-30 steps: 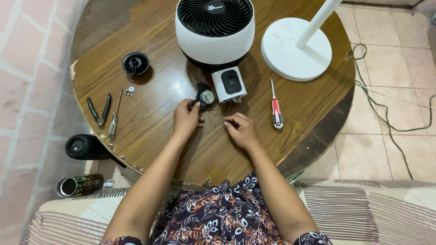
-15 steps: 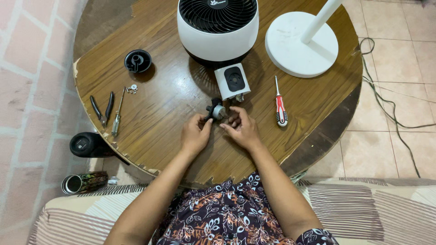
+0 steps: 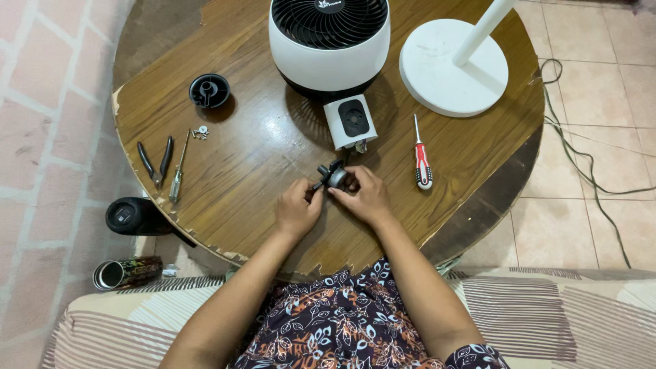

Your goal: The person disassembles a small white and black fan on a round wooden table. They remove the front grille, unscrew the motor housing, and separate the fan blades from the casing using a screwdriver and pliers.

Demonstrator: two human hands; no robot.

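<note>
Dark metal fan part [image 3: 333,175] gripped between both hands: left hand [image 3: 297,207] and right hand [image 3: 365,198] closed on it, apparently mid-disassembly; steady fingertip work looks needed.

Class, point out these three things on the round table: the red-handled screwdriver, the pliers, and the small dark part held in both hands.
red-handled screwdriver [image 3: 423,167]: head view, on its red handle.
pliers [image 3: 154,162]: head view, between the dark handles near the joint.
small dark part [image 3: 335,176]: head view, on its round grey body.

A home living room: striped sofa [image 3: 560,321] along the bottom, tiled floor [image 3: 594,75] at right, round wooden counter [image 3: 253,157] mid-frame.
</note>
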